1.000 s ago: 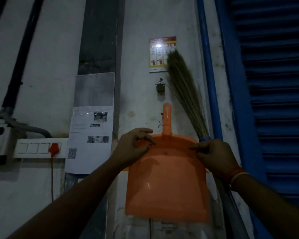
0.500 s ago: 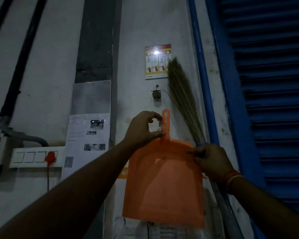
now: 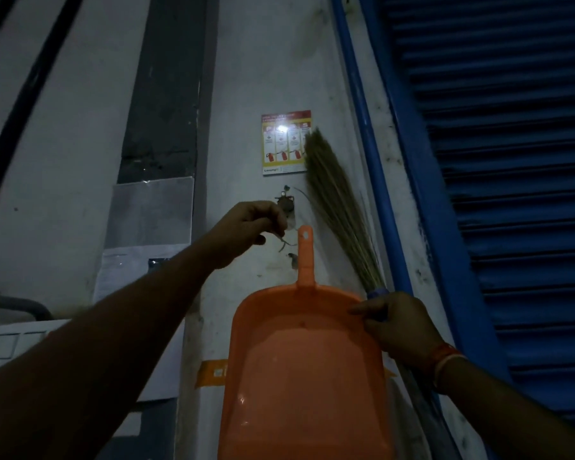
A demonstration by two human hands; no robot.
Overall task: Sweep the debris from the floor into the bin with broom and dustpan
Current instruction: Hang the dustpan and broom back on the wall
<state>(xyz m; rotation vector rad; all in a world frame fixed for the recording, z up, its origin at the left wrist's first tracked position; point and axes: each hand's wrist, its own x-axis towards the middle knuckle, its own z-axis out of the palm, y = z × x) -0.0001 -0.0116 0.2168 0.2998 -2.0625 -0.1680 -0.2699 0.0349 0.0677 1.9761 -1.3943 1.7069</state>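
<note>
An orange dustpan (image 3: 307, 370) is held flat against the wall (image 3: 259, 61), handle upward. The right hand (image 3: 397, 325) forms the grip on its upper right rim: the rim is pinched between the fingers and the thumb. The pan body extends below and to the left of this grip; the handle, with its hanging hole at the top, rises above and to the left of it.

The broom (image 3: 337, 207) is leaned against the wall directly above the right grip, bristles upward. Its blue collar is seen just beside the knuckles, and its shaft passes behind the hand.

The left hand (image 3: 246, 229) is raised level with the handle top, just to its left and clear of it. Its fingers are curled, and a thin piece of wire or string (image 3: 284, 242) is pinched at the fingertips. A wall hook (image 3: 285, 204) is mounted just above this grip. A fire-extinguisher poster (image 3: 284, 142) is fixed higher up. A blue roller shutter (image 3: 498, 194) is located to the right of the right grip.
</note>
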